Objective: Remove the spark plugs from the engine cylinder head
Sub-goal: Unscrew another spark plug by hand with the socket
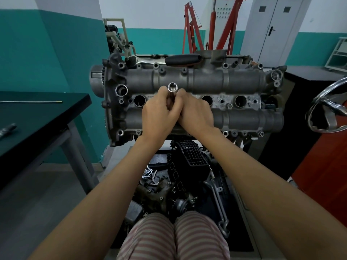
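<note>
nearest to the camera are two knees in striped trousers (174, 237), and both bare forearms go forward from them. below the arms, on the floor, there is a heap of dark engine parts (180, 177). further forward the left hand (159, 114) and the right hand (196, 113) meet over the middle of the cylinder head (244, 102). the fingers of both hands are curled around a long shiny socket (172, 89), which stands upright; its open end with a square drive hole points up, toward the camera. the lower end of the socket is hidden by the hands, so i cannot tell if it sits in a plug well. three other round plug wells are visible in the row, one to the left of the hands and two to the right. no spark plug itself can be seen. behind the head lies a ratchet with black handle (183, 60). at the left is a dark table (37, 117), and far behind stands a red engine crane (193, 29).
</note>
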`<state>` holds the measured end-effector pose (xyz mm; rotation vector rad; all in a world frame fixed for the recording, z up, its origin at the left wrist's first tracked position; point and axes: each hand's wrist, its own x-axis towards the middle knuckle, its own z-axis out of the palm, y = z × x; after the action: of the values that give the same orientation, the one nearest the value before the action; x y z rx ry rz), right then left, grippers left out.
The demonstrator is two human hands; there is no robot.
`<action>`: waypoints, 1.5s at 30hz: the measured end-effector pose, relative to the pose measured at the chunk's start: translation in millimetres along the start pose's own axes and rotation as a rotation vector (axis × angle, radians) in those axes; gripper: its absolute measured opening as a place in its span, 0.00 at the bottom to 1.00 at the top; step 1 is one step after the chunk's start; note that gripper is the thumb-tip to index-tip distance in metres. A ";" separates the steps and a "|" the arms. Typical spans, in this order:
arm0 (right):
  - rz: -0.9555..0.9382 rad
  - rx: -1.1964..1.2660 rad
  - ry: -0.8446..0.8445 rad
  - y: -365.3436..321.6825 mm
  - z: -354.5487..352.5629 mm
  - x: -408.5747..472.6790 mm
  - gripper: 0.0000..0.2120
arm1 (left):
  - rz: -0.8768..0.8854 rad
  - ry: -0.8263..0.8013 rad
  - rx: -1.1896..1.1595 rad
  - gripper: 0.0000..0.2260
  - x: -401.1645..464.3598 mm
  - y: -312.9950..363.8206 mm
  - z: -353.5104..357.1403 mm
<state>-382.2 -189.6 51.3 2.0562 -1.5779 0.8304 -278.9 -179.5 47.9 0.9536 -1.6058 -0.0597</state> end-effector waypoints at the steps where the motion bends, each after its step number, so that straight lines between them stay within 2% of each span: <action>1: -0.002 -0.009 0.006 -0.2 0.2 -0.1 0.12 | -0.002 0.004 -0.003 0.14 0.1 0.0 0.0; 6: 0.015 0.004 0.023 0.5 0.7 -0.3 0.17 | -0.011 0.013 -0.026 0.19 2.1 -0.5 0.7; 9: 0.009 0.026 0.019 1.5 0.0 -0.6 0.16 | 0.013 0.035 -0.037 0.21 3.2 1.9 0.1; 12: 0.005 0.094 0.035 0.9 -1.9 -1.5 0.12 | 0.041 0.027 -0.023 0.20 2.2 2.4 -1.3; 15: 0.011 0.016 0.005 1.5 -0.3 -0.9 0.09 | 0.030 0.000 0.006 0.15 -0.5 0.6 -0.8; 19: 0.034 0.035 0.009 0.8 0.9 -0.5 0.08 | 0.017 -0.004 0.035 0.12 -0.7 1.0 -0.7; 26: 0.009 0.023 0.033 1.2 -0.8 -1.3 0.16 | 0.019 0.023 -0.045 0.21 2.9 1.3 -0.2; 30: 0.013 0.095 0.040 0.9 -4.0 -2.3 0.13 | 0.028 0.026 -0.031 0.19 1.8 1.6 -0.5; 37: 0.009 -0.002 0.000 1.0 1.0 -0.6 0.10 | 0.028 0.006 0.005 0.14 -1.7 -0.2 -0.8; 45: 0.017 0.011 0.032 0.9 0.4 -1.1 0.14 | 0.054 0.019 -0.001 0.18 1.5 -0.5 -0.7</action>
<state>-383.1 -189.3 50.3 2.0299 -1.5797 0.8758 -277.9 -180.4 49.0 0.9071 -1.6129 -0.0140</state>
